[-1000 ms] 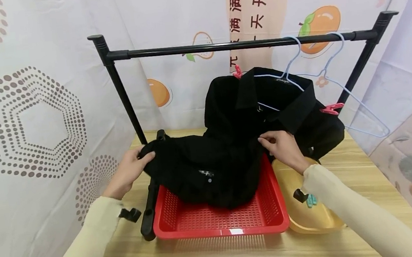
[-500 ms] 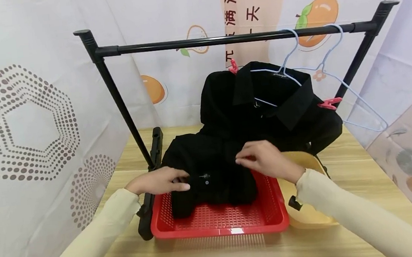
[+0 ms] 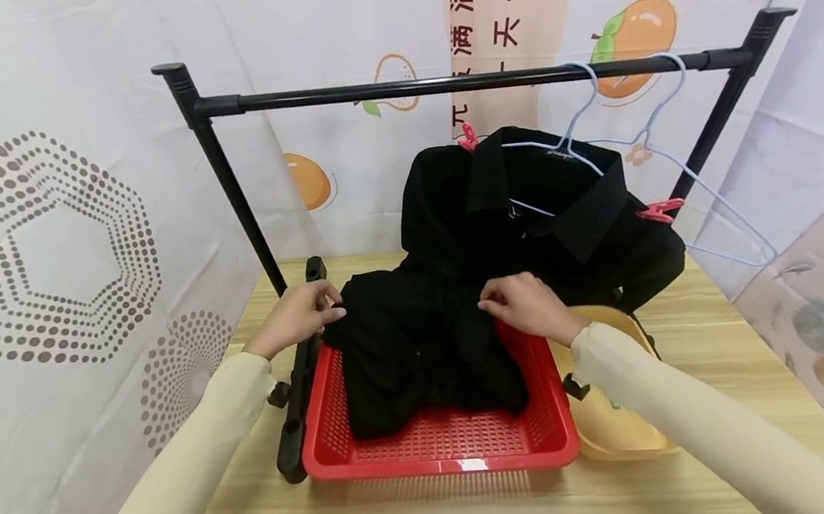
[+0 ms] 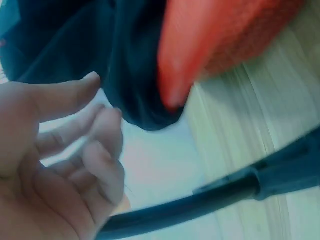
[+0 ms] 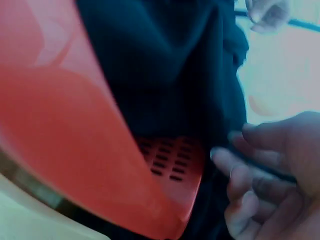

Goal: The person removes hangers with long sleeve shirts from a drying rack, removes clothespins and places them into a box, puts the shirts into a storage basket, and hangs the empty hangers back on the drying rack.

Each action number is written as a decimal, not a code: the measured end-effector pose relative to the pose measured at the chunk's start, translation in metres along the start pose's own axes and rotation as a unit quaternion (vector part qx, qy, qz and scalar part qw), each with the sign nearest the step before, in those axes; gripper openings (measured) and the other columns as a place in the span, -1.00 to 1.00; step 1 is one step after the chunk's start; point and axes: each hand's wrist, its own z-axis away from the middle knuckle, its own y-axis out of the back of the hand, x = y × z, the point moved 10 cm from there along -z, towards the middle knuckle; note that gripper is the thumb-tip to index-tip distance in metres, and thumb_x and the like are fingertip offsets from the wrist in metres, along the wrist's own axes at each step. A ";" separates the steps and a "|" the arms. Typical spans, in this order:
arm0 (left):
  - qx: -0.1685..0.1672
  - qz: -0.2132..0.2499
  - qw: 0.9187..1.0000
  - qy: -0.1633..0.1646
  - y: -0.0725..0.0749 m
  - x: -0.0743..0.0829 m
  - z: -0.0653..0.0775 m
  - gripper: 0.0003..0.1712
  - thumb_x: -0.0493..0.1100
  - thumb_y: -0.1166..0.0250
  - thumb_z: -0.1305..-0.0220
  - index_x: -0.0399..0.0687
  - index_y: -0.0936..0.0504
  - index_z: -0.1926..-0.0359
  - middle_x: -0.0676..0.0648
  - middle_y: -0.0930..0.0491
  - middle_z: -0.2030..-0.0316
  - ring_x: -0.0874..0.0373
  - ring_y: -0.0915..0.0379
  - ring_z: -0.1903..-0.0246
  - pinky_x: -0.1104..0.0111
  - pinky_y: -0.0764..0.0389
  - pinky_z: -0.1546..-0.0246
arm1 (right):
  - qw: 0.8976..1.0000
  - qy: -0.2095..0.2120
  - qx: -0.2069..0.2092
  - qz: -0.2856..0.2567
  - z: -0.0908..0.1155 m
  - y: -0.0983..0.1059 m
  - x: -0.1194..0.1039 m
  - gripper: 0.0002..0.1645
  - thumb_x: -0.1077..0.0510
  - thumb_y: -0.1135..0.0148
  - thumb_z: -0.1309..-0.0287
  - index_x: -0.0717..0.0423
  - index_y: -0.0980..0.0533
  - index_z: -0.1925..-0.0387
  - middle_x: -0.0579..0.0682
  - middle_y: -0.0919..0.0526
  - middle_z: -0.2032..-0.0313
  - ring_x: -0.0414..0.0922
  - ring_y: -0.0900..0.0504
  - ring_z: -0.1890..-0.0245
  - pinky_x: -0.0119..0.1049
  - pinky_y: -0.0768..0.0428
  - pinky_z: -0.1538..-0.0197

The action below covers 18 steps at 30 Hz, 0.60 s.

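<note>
A black collared shirt [image 3: 447, 228] spreads from a light blue hanger [image 3: 573, 127] down into a red plastic basket [image 3: 441, 465]. Its lower part lies bunched in the basket. At the basket's far left corner my left hand [image 3: 297, 312] is by the edge of the cloth; the left wrist view shows a gap between thumb and fingers, with no cloth gripped. My right hand [image 3: 526, 305] is over the shirt's right side, with loosely bent fingertips [image 5: 215, 154] against or close beside the cloth. Pink clothespins [image 3: 469, 137] sit at the shirt's two shoulders.
A black rack's bar [image 3: 394, 90] runs across above the shirt. Its left foot [image 3: 291, 437] lies beside the basket. A second blue hanger [image 3: 723, 199] hangs at right. The yellow bin [image 3: 619, 436] beside the basket is partly under my right forearm. A patterned curtain [image 3: 79, 242] stands behind.
My left hand let go of the outspread cloth, came inward over the basket, then moved back up and left. The cloth dropped into the basket. My right hand shifted slightly left.
</note>
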 end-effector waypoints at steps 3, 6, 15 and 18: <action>-0.021 -0.021 0.999 0.041 -0.005 -0.017 -0.010 -0.57 -0.09 -0.32 -0.47 -0.24 -0.53 -0.21 -0.11 -0.59 0.44 -0.09 -0.59 0.48 0.18 -0.56 0.33 | 0.998 -0.061 -0.021 0.003 -0.012 -0.003 0.021 -0.62 0.02 -0.33 -0.40 0.21 -0.64 -0.07 -0.04 -0.64 0.45 -0.19 -0.52 0.54 -0.19 -0.55 0.33; -0.062 -0.020 0.996 0.058 -0.017 -0.028 -0.018 -0.37 -0.03 -0.26 -0.52 -0.23 -0.36 -0.44 -0.14 -0.62 0.35 0.00 -0.54 0.49 0.19 -0.55 0.34 | 0.994 -0.090 -0.057 0.004 -0.021 -0.014 0.035 -0.41 -0.05 -0.32 -0.40 0.31 -0.54 -0.23 0.13 -0.67 0.31 -0.14 -0.51 0.49 -0.16 -0.53 0.21; -0.054 0.051 0.997 0.036 -0.026 -0.035 -0.031 -0.68 -0.09 -0.28 -0.50 -0.19 -0.70 -0.10 -0.13 -0.53 0.48 0.12 -0.30 0.67 0.22 -0.48 0.33 | 0.995 -0.052 -0.087 -0.015 -0.038 -0.026 0.030 -0.79 0.09 -0.40 -0.34 0.19 -0.73 0.26 0.04 -0.67 0.37 -0.12 -0.49 0.46 -0.25 -0.47 0.31; -0.010 0.024 1.000 0.003 -0.018 -0.028 -0.037 -0.79 -0.16 -0.34 -0.44 -0.14 -0.71 0.36 -0.04 -0.37 0.67 0.15 -0.25 0.71 0.26 -0.43 0.42 | 0.997 -0.030 -0.071 -0.011 -0.042 -0.022 0.024 -0.77 0.19 -0.38 -0.34 0.11 -0.67 0.48 -0.06 -0.49 0.61 -0.15 -0.37 0.61 -0.29 -0.37 0.43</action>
